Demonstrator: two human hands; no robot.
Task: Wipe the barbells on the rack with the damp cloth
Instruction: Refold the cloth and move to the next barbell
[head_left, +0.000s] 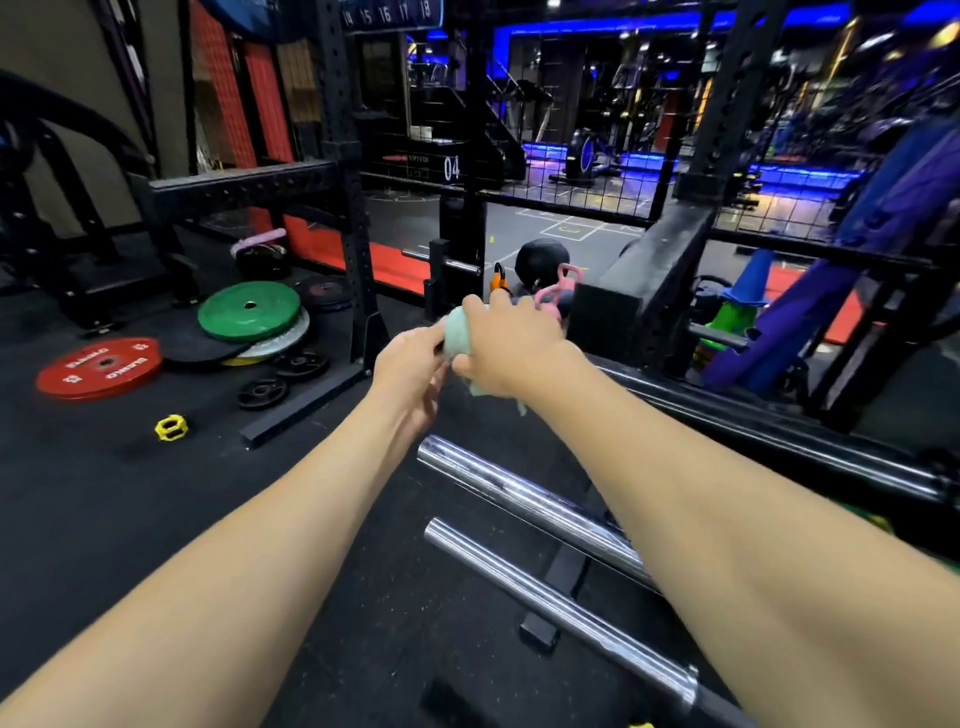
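Both arms reach forward over a low rack of barbells. My right hand (506, 345) grips a pale green cloth (458, 332), wrapped round the end of the farthest, dark barbell (737, 415). My left hand (410, 366) pinches the tip of that same bar, right beside the cloth. Two chrome barbell sleeves lie nearer to me, the middle barbell (519, 496) and the near barbell (561, 603), both pointing left. The dark bar's end is hidden under the cloth and my hands.
Weight plates lie on the black floor at left: a red plate (98, 366), a green plate (249, 310), small black ones, and a yellow collar (170, 427). A black rack upright (358, 270) stands ahead. Kettlebells (556, 288) and a medicine ball sit beyond; cones at right.
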